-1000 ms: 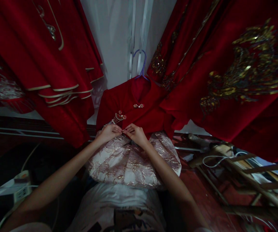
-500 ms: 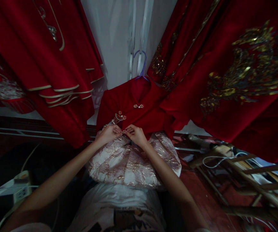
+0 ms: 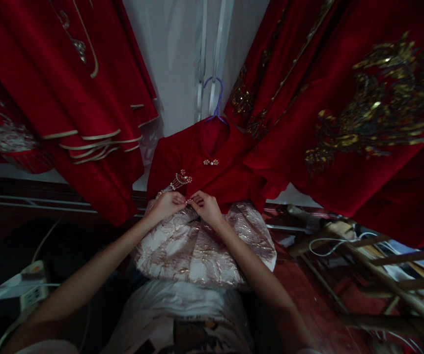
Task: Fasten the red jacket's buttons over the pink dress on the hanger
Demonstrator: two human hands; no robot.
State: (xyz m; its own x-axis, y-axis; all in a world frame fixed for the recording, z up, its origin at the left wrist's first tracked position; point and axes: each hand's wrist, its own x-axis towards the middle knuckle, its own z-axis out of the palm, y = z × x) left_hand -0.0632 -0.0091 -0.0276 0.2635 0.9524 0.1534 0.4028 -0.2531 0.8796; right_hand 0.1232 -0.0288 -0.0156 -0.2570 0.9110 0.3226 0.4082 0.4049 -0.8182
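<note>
A red dress top (image 3: 230, 182) hangs from a purple hanger (image 3: 219, 98) in front of me, over a pale skirt (image 3: 200, 255) with shiny gold-pink patterning. Both hands meet low on the front of the top. My left hand (image 3: 169, 204) and my right hand (image 3: 206, 206) are closed in pinches, fingertips almost touching, on a small beaded fastener (image 3: 188, 201). Much of that fastener is hidden by the fingers. Just above my left hand sits a jewelled brooch (image 3: 182, 178) with bead strands. A beaded clasp (image 3: 211, 162) closes the neckline.
Red garments with pale edging (image 3: 97, 132) hang at left, and a red garment with gold sequins (image 3: 374, 113) at right. A wooden rack (image 3: 366, 285) holding papers and a white cable stands lower right. A power strip (image 3: 34, 290) lies lower left.
Almost nothing differs. Both hands stay at the same spot with their pinches held, and the fingers shift only slightly; the garments have not moved noticeably.
</note>
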